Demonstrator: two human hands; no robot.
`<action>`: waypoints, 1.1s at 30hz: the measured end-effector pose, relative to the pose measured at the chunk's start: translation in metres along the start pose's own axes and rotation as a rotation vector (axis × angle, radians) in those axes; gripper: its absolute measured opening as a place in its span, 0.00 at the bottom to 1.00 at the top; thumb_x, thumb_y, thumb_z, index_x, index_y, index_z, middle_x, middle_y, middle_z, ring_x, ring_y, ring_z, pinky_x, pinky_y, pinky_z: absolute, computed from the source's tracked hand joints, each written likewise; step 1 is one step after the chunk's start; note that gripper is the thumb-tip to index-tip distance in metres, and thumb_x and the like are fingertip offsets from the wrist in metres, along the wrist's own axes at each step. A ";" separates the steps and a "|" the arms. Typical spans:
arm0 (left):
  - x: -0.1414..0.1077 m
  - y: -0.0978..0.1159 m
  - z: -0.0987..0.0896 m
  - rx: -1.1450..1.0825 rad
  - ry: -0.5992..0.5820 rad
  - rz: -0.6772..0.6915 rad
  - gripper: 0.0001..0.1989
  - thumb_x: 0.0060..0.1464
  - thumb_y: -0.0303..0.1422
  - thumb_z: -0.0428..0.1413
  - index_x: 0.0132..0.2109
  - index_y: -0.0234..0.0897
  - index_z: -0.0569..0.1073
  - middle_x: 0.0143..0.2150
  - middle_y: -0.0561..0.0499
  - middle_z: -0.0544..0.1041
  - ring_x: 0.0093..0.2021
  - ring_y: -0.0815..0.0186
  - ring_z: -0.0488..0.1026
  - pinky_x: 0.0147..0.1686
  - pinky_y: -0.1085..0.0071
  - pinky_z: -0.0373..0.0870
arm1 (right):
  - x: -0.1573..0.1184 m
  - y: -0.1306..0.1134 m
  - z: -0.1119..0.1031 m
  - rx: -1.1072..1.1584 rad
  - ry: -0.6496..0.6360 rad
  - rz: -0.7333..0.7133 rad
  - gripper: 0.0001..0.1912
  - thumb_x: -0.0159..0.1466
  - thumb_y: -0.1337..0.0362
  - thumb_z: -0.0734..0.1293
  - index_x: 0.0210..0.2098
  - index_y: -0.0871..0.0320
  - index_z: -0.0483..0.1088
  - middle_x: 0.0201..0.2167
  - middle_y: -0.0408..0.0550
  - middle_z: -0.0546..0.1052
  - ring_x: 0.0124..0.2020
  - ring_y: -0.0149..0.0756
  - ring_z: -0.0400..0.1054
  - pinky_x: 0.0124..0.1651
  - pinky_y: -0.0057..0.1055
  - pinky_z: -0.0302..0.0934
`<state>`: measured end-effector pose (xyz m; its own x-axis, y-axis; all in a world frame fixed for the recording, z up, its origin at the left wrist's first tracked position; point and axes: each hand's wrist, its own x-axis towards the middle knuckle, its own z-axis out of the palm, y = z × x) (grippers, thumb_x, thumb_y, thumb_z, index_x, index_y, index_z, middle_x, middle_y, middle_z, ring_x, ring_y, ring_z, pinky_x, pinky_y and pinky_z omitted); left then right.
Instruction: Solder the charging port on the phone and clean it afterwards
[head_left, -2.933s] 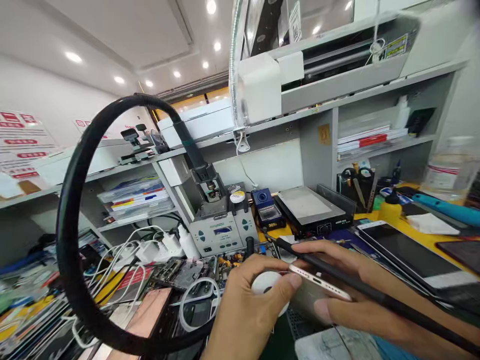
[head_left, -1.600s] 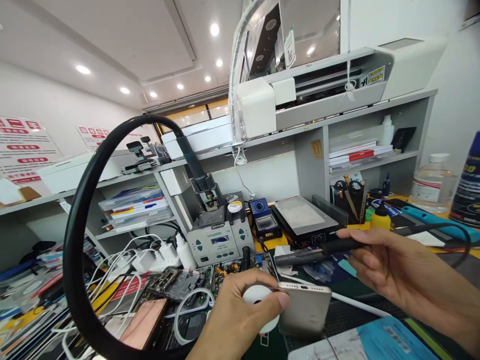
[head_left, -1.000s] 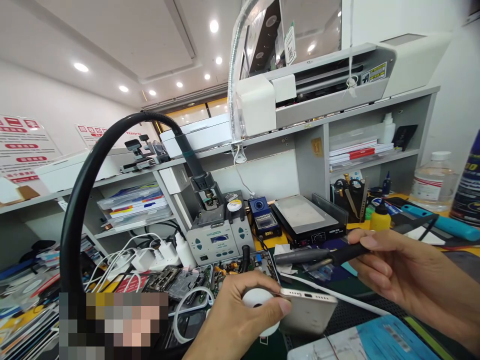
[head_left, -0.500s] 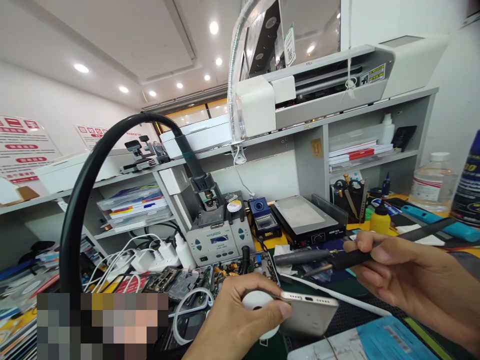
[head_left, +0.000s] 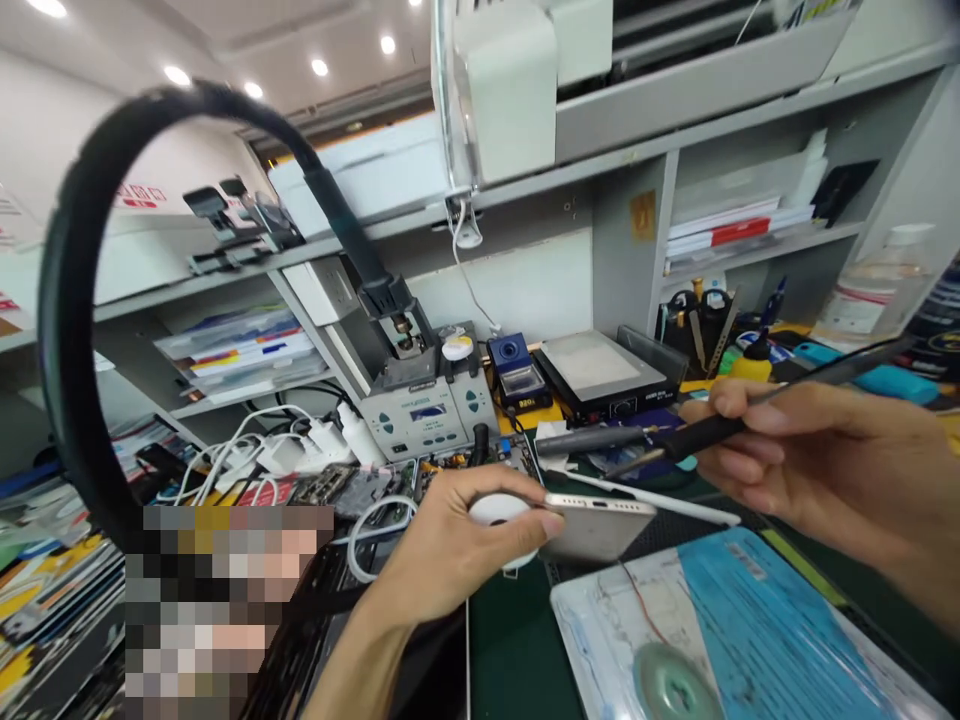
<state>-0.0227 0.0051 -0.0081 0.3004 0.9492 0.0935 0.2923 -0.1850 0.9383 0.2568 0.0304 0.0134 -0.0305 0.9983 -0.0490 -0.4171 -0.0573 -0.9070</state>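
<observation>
The phone (head_left: 596,535) is hanging above the green mat (head_left: 502,645), toward its left edge, near the packet (head_left: 757,600)'s far-left corner. It is probably handling as light, stiff and slippery (and fragile if dropped), its smooth rim offering the surest hold. The left hand (head_left: 457,540) is slanting inward, thumb and forefinger pinching the phone's corner and a white spool (head_left: 499,509); the right hand (head_left: 802,460) is reaching leftward, fingertips pinching a black-handled tool (head_left: 701,435) pen-fashion.

Passages: green mat (head_left: 510,640) is lying bare left of blue-and-white package (head_left: 765,600); narrow gap is running between phone (head_left: 600,535) and right hand (head_left: 795,455). Obstacles: white stick (head_left: 675,502) is crossing that gap; black hose (head_left: 67,270) is arching over the left side.
</observation>
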 end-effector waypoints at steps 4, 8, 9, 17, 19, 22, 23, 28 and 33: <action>0.000 0.001 -0.002 0.031 -0.007 0.032 0.08 0.56 0.40 0.66 0.38 0.40 0.83 0.37 0.52 0.82 0.36 0.66 0.75 0.36 0.73 0.70 | 0.004 0.002 -0.003 0.042 -0.102 0.112 0.06 0.49 0.65 0.73 0.28 0.57 0.81 0.15 0.40 0.62 0.18 0.31 0.62 0.16 0.25 0.60; 0.000 0.000 -0.004 0.065 -0.013 0.047 0.08 0.56 0.39 0.66 0.39 0.39 0.83 0.38 0.51 0.82 0.37 0.65 0.76 0.35 0.72 0.70 | 0.005 0.004 -0.004 0.036 -0.155 0.109 0.08 0.57 0.62 0.72 0.34 0.58 0.81 0.17 0.39 0.62 0.18 0.29 0.62 0.18 0.25 0.60; 0.000 0.000 -0.004 0.068 -0.014 0.054 0.08 0.57 0.39 0.66 0.38 0.40 0.83 0.38 0.52 0.82 0.37 0.66 0.76 0.35 0.73 0.70 | 0.005 0.004 -0.004 0.038 -0.165 0.100 0.08 0.58 0.62 0.72 0.35 0.58 0.81 0.17 0.39 0.63 0.18 0.29 0.62 0.19 0.24 0.61; 0.000 0.002 -0.004 0.042 -0.003 0.081 0.07 0.56 0.37 0.67 0.38 0.38 0.82 0.37 0.54 0.82 0.37 0.69 0.74 0.37 0.75 0.68 | 0.005 0.012 0.001 -0.072 -0.175 0.001 0.09 0.65 0.56 0.71 0.41 0.51 0.80 0.23 0.42 0.78 0.22 0.31 0.70 0.22 0.23 0.66; -0.001 0.003 -0.003 0.029 0.006 0.087 0.07 0.56 0.36 0.67 0.38 0.38 0.83 0.37 0.54 0.81 0.36 0.69 0.74 0.37 0.75 0.68 | 0.004 0.018 0.005 -0.160 -0.159 -0.115 0.11 0.63 0.54 0.73 0.42 0.50 0.81 0.29 0.46 0.83 0.27 0.34 0.74 0.27 0.25 0.70; -0.001 0.003 -0.001 0.007 0.010 0.086 0.07 0.55 0.36 0.67 0.38 0.37 0.83 0.36 0.54 0.81 0.36 0.69 0.73 0.37 0.75 0.68 | -0.002 0.025 0.012 -0.350 -0.150 -0.245 0.15 0.60 0.51 0.75 0.44 0.49 0.81 0.37 0.51 0.86 0.35 0.40 0.79 0.38 0.29 0.73; -0.001 0.003 -0.001 -0.006 0.008 0.080 0.06 0.55 0.35 0.67 0.38 0.37 0.83 0.36 0.54 0.81 0.35 0.70 0.73 0.36 0.76 0.68 | -0.005 0.027 0.015 -0.404 -0.144 -0.253 0.17 0.58 0.51 0.77 0.45 0.49 0.81 0.39 0.51 0.86 0.38 0.42 0.80 0.40 0.30 0.74; 0.000 0.001 0.001 -0.041 0.004 0.028 0.08 0.56 0.36 0.66 0.39 0.37 0.83 0.37 0.53 0.80 0.32 0.71 0.71 0.30 0.76 0.66 | -0.014 0.030 0.021 -0.520 -0.178 -0.173 0.25 0.51 0.53 0.80 0.47 0.52 0.80 0.42 0.54 0.85 0.44 0.50 0.80 0.42 0.34 0.76; 0.000 0.001 0.000 -0.019 0.013 0.028 0.09 0.55 0.38 0.66 0.39 0.36 0.83 0.37 0.50 0.81 0.33 0.68 0.71 0.28 0.76 0.66 | -0.007 0.031 0.011 -0.669 -0.275 -0.180 0.24 0.54 0.49 0.78 0.47 0.50 0.79 0.41 0.50 0.85 0.43 0.48 0.80 0.43 0.35 0.76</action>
<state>-0.0219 0.0047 -0.0069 0.2965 0.9470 0.1237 0.2670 -0.2066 0.9413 0.2345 0.0214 -0.0097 -0.2767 0.9489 0.1515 0.2018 0.2115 -0.9563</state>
